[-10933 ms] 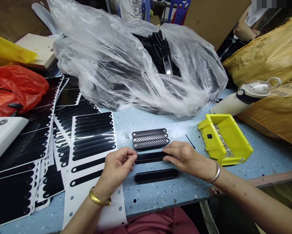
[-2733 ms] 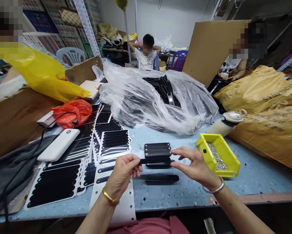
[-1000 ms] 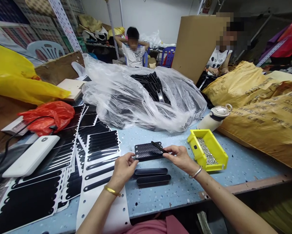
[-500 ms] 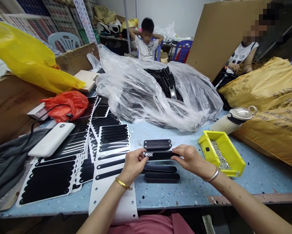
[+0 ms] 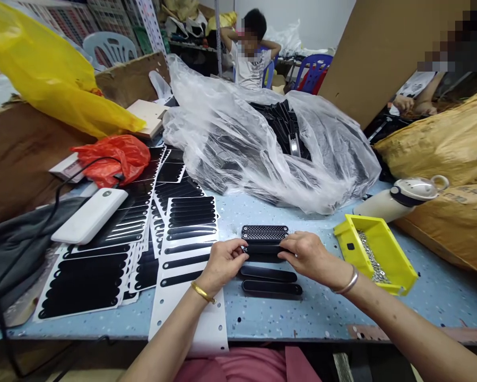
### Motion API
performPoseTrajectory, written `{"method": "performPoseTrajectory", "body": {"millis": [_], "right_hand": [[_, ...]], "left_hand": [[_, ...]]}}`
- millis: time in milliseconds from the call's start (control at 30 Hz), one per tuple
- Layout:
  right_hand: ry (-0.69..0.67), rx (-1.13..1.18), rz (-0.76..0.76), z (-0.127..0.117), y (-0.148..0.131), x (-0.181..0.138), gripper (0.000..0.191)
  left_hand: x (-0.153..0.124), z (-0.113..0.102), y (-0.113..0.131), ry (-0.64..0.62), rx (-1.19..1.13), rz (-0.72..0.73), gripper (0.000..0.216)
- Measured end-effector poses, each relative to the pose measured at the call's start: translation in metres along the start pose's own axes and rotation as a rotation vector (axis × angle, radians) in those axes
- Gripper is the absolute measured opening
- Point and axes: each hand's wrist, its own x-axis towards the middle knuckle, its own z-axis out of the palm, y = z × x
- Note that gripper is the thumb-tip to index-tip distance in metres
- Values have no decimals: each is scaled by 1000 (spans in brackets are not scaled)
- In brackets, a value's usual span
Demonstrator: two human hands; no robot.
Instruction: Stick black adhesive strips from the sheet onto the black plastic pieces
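My left hand (image 5: 225,261) pinches the left end of a long black bar (image 5: 263,249) with rounded ends. Thumb and fingers of my right hand (image 5: 310,258) are closed on its right end. The bar is held level just above the table, a smooth dark side showing. Just beyond it lie black bars with a mesh pattern (image 5: 265,232) and small metal dots at their ends. Closer to me rest two smooth black bars (image 5: 268,274), one behind the other. Left of my left hand, a white backing sheet (image 5: 188,310) carries black round-ended strips (image 5: 190,261).
A yellow bin (image 5: 404,265) with small metal pieces (image 5: 374,260) stands right, before a cream bottle (image 5: 381,204). Clear plastic (image 5: 226,143) covers black parts behind. A white power bank (image 5: 89,217) lies on strip sheets at left. Two other people are beyond the table.
The bar has turned in my fingers: its mesh-patterned side showed before, and a smooth dark side shows now. Both hands keep hold of its ends. The whole view has shifted slightly.
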Motion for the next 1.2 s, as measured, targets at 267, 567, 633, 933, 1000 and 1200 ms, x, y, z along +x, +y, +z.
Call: {"method": "performPoseTrajectory", "body": {"millis": [267, 567, 633, 933, 1000, 1200], "right_hand": [[-20, 38, 12, 5, -4, 2, 8], [-47, -3, 19, 3, -8, 7, 10], [-50, -14, 16, 2, -9, 8, 13], [-109, -50, 38, -2, -13, 9, 12], [-124, -53, 49, -2, -14, 10, 12], [-147, -42, 67, -2, -13, 12, 9]], "left_hand": [[-1, 2, -4, 7, -61, -39, 20], [-2, 2, -4, 19, -38, -35, 18], [-2, 2, -4, 24, -33, -36, 18], [-1, 2, -6, 9, -29, -40, 18], [-1, 2, -6, 11, -32, -41, 18], [-2, 2, -2, 23, -43, -41, 17]]}}
